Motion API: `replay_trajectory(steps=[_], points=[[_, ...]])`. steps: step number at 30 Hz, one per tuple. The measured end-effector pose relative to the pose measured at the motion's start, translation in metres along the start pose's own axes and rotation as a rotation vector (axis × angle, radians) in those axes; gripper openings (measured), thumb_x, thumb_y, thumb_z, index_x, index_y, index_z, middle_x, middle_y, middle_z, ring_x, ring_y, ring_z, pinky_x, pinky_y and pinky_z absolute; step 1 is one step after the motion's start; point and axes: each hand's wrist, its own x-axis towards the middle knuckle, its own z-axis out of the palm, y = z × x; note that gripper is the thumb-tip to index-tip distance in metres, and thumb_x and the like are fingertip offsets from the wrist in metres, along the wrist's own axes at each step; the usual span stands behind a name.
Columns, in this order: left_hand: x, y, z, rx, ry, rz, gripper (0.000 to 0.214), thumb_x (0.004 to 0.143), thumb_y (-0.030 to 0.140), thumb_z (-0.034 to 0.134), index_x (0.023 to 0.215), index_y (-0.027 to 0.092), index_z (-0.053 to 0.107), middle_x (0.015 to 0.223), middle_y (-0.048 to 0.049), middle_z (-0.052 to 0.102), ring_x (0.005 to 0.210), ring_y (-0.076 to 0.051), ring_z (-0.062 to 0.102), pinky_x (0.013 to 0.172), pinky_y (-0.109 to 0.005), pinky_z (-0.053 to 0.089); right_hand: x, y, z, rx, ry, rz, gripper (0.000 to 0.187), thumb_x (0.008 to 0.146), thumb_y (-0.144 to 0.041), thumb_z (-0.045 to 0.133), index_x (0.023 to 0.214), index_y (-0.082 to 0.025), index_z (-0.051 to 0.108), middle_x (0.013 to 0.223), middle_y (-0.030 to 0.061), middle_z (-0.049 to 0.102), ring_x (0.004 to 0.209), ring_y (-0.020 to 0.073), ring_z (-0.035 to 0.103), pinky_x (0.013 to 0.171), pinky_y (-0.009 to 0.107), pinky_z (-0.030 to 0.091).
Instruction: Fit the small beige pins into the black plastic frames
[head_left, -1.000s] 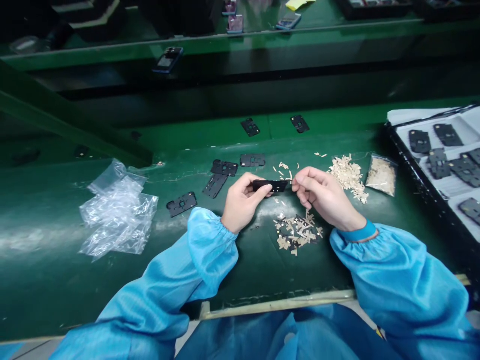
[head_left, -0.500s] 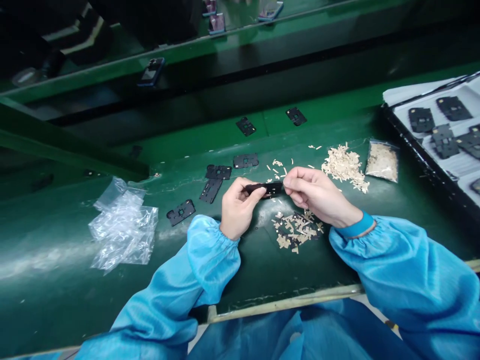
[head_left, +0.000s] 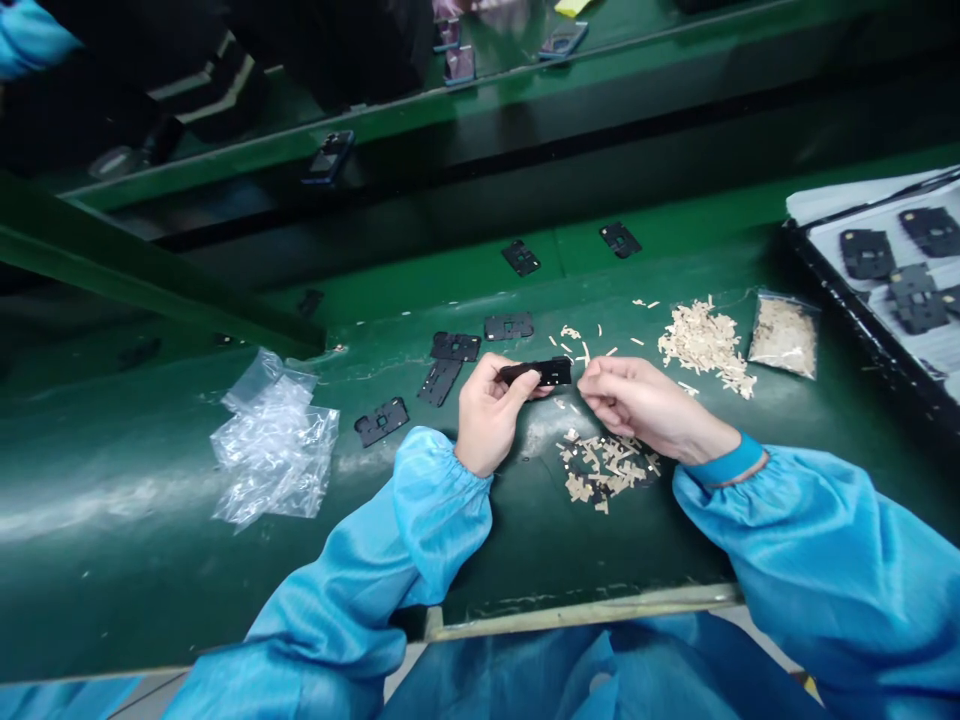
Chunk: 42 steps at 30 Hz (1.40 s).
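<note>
Black rectangular phone plate, pinched in the grip of left hand above green surface; right hand, grip pressed together, newly drawn off plate, just beside it, near beige tape scraps.

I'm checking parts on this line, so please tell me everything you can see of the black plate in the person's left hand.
The black plate is a thin, narrow, dark piece with a matte look, probably plastic, and a small lighter feature near its right end that is too small to make out. It lies roughly level above the green workbench, pinched by the left hand, with the right hand close to its right end.
</note>
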Motion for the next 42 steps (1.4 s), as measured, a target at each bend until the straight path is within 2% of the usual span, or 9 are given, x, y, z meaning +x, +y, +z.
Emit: replay_trajectory(steps=[3,6,11,16,22,28,32,38,42], points=[[0.001,0.001,0.001,-0.030,-0.010,-0.022,0.036,0.081,0.043,0.082,0.085,0.018,0.056,0.076,0.0019,0.067,0.070,-0.014,0.073,0.073,-0.028,0.061,0.000,-0.001,-0.001,-0.023,0.065,-0.086,0.023,0.088,-0.033,0.073,0.074,-0.019,0.060,0.053,-0.0053,0.050,0.040,0.0060,0.037,0.038,0.021,0.027],[0.000,0.002,0.002,0.005,-0.046,0.021,0.033,0.082,0.041,0.081,0.083,0.017,0.058,0.078,0.0009,0.068,0.073,-0.014,0.073,0.074,-0.027,0.060,-0.001,0.002,0.005,0.053,0.033,-0.157,0.025,0.090,-0.044,0.072,0.089,-0.021,0.063,0.061,-0.0040,0.055,0.047,0.0082,0.045,0.042,0.022,0.033],[-0.004,0.005,0.005,0.023,-0.070,0.063,0.028,0.082,0.037,0.081,0.081,0.017,0.062,0.079,0.0003,0.068,0.073,-0.011,0.070,0.073,-0.023,0.058,-0.004,0.011,0.017,0.238,-0.024,-0.109,0.033,0.087,-0.043,0.077,0.080,-0.022,0.053,0.061,-0.0066,0.050,0.052,0.0084,0.047,0.050,0.021,0.039],[-0.006,0.006,0.009,-0.107,-0.044,-0.024,0.035,0.080,0.041,0.082,0.082,0.017,0.058,0.079,0.0011,0.066,0.073,-0.012,0.071,0.074,-0.025,0.062,-0.005,0.013,0.019,0.331,-0.022,-0.109,0.030,0.080,-0.036,0.084,0.080,-0.023,0.057,0.067,-0.0051,0.050,0.059,0.0091,0.048,0.055,0.021,0.043],[-0.005,0.005,0.010,-0.196,-0.041,-0.092,0.043,0.077,0.045,0.085,0.085,0.017,0.053,0.078,0.0029,0.064,0.073,-0.012,0.072,0.076,-0.027,0.065,-0.004,0.012,0.015,0.161,-0.026,-0.162,0.023,0.084,-0.039,0.078,0.092,-0.023,0.064,0.066,-0.0037,0.056,0.055,0.0107,0.052,0.054,0.025,0.048],[-0.004,0.009,0.010,-0.137,-0.033,-0.132,0.041,0.077,0.044,0.084,0.082,0.017,0.054,0.078,0.0019,0.065,0.070,-0.012,0.071,0.072,-0.028,0.066,-0.005,0.004,0.011,-0.303,0.210,-0.492,0.024,0.090,-0.039,0.074,0.105,-0.021,0.068,0.078,0.0012,0.067,0.061,0.0141,0.063,0.060,0.031,0.054],[-0.006,0.008,0.010,-0.076,-0.081,-0.120,0.038,0.079,0.042,0.083,0.079,0.017,0.054,0.074,0.0029,0.063,0.067,-0.013,0.071,0.068,-0.026,0.063,-0.003,0.004,0.009,-0.377,0.208,-0.462,0.022,0.091,-0.041,0.072,0.090,-0.020,0.067,0.064,-0.0007,0.063,0.053,0.0123,0.058,0.053,0.027,0.049],[-0.005,0.003,0.009,0.003,-0.110,-0.095,0.034,0.080,0.040,0.081,0.080,0.018,0.055,0.074,0.0028,0.064,0.067,-0.014,0.070,0.068,-0.028,0.062,0.001,0.008,0.005,-0.416,0.255,-0.419,0.032,0.084,-0.043,0.079,0.076,-0.019,0.060,0.057,-0.0026,0.059,0.047,0.0084,0.050,0.045,0.023,0.040],[-0.002,0.007,0.009,-0.019,-0.114,-0.144,0.038,0.076,0.042,0.083,0.079,0.017,0.054,0.073,0.0019,0.065,0.065,-0.014,0.070,0.064,-0.027,0.061,0.001,0.006,-0.002,-0.432,0.127,-0.333,0.032,0.081,-0.043,0.083,0.084,-0.019,0.061,0.057,-0.0043,0.059,0.046,0.0081,0.050,0.043,0.020,0.040]])
